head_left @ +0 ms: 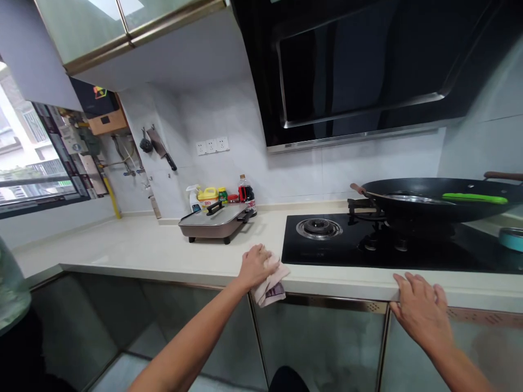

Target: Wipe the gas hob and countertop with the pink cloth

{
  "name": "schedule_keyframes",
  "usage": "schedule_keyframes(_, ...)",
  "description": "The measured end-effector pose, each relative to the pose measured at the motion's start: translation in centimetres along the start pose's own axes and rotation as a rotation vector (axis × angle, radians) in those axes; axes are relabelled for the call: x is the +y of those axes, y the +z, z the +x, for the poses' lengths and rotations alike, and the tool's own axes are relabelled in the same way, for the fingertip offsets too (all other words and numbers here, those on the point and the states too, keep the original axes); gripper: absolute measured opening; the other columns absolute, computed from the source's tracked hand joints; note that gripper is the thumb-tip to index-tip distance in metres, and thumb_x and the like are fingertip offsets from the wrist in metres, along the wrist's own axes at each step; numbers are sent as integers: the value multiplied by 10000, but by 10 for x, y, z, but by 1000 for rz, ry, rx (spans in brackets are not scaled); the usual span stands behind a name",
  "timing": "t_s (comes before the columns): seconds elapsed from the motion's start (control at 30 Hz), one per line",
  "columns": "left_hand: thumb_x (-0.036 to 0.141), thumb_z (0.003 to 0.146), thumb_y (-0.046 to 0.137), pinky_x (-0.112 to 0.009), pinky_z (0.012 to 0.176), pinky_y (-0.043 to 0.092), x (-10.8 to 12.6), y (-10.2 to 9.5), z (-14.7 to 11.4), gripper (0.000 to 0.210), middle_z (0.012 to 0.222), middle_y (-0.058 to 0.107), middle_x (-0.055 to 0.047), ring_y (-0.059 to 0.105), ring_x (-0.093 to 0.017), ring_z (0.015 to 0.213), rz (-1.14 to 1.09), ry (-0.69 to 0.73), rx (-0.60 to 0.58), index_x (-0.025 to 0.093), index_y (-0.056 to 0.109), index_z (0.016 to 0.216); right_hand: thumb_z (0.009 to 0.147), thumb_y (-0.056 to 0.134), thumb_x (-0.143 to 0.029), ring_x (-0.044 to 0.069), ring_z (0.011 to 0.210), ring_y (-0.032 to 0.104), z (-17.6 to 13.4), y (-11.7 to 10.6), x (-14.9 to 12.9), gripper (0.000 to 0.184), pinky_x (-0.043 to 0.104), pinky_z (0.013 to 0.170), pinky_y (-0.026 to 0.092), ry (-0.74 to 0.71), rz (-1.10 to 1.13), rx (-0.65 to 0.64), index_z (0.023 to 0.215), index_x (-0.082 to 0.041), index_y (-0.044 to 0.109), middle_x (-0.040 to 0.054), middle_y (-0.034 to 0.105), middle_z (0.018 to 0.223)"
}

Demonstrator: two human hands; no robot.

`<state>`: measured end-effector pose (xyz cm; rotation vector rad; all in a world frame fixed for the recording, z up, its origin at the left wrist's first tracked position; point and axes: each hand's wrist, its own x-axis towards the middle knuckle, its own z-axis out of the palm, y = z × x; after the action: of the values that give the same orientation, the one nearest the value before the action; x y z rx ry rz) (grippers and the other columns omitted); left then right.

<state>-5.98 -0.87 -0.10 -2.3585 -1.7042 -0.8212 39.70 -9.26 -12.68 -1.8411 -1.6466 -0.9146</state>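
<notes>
My left hand (255, 267) presses a pale pink cloth (273, 284) onto the front edge of the white countertop (163, 253), just left of the black gas stove (327, 250). Part of the cloth, with a dark purple patch, hangs over the edge. My right hand (425, 310) rests with its fingers stretched over the counter's front edge, before the stove, and holds nothing. Behind my left hand stands an electric pan (216, 220) with a lid and a black handle.
A large black wok (417, 209) with a green-handled utensil (474, 198) sits on the stove. Bottles, including a dark sauce bottle (245, 193), line the wall. A knife (161, 147) hangs there. Overhead is the range hood (359, 76). Another person (14, 294) stands at left.
</notes>
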Motion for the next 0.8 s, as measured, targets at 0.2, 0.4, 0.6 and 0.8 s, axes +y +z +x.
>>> schedule_keyframes(0.2, 657, 961, 534, -588, 1175, 321, 23, 7, -9, 474, 1508, 548, -103, 411, -354, 1441, 154, 32, -63, 317, 774, 1188, 921, 437, -276, 358, 1396, 436, 2, -2, 1, 487, 588, 1235, 194, 14, 4, -35, 1381, -127, 495, 203, 544, 1431)
schedule_keyframes(0.4, 514, 942, 608, -566, 1181, 352, -16, -26, -36, 664, 1681, 334, -140, 285, -389, 1537, 98, 215, -311, 298, 481, 1557, 894, 471, -270, 361, 1399, 429, 2, -3, 3, 524, 601, 1221, 220, 1, 3, -40, 1396, -120, 485, 212, 547, 1424)
schedule_keyframes(0.6, 376, 793, 773, -457, 1065, 451, -25, -63, -27, 742, 1403, 561, -166, 558, -342, 1259, 203, 338, -385, 235, 547, 1485, 900, 483, -272, 365, 1404, 422, 4, -6, 2, 526, 590, 1224, 214, 2, -27, -59, 1399, -106, 491, 214, 541, 1438)
schedule_keyframes(0.8, 515, 532, 973, -605, 1126, 341, 4, -63, -7, 872, 1398, 525, -220, 467, -446, 1314, 440, 357, -342, 171, 652, 1266, 898, 496, -264, 365, 1403, 428, 3, -7, 4, 532, 588, 1217, 225, -21, -56, -59, 1407, -111, 485, 210, 545, 1438)
